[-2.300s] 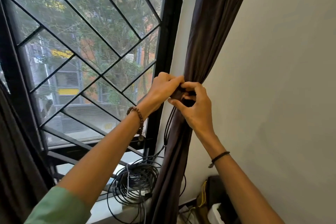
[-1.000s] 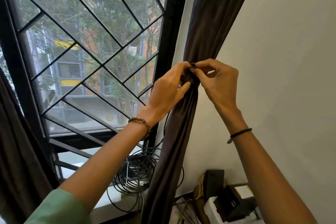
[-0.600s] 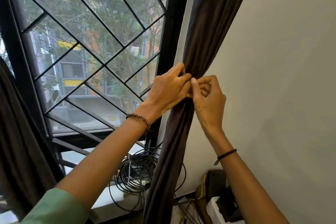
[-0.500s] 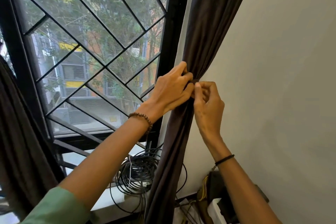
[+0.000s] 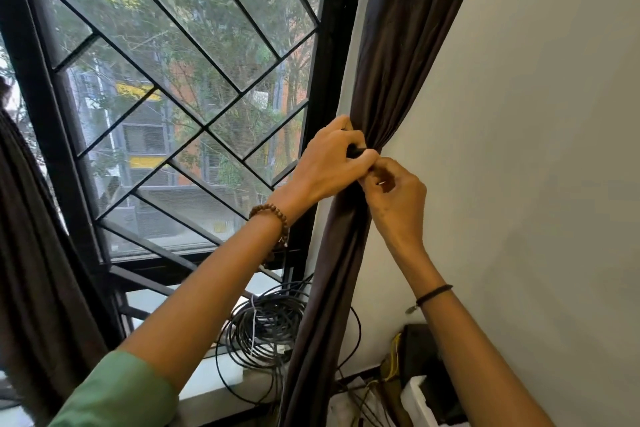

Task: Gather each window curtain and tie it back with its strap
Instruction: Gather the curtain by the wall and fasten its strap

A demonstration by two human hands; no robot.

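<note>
Hanging at the far left edge, 1 dark curtain (image 5: pixel 31 253) shows no strap in view, so whether it is tied back cannot be told. Past the diamond-barred window (image 5: pixel 194 87), a coil of black cable (image 5: pixel 266 329) lies on the sill (image 5: pixel 204 392). The left hand (image 5: pixel 330 163), a bead bracelet (image 5: pixel 273 218) at its wrist, is curled round the pinched waist of the 2nd curtain (image 5: pixel 398 45), its fingers closed over a short dark stretch of the strap (image 5: pixel 357 150). Touching it from the right, the right hand (image 5: pixel 396 198) has its fingers folded in, pinching what appears to be the strap's end. A small pale glint shows among them, too small to name.

About 1 second ago the 2 hands were slightly apart, each nipping the strap with fingertips above the bunched cloth. Since then they have closed together, and the right hand has dropped a little below the left. That suggests the fastening is being drawn tight or tucked in rather than begun. The cloth is gathered into a narrow bundle against the pale wall (image 5: pixel 519 149), beside the window frame, so this curtain looks nearly done, though neither hand has let go of the tie.
</note>
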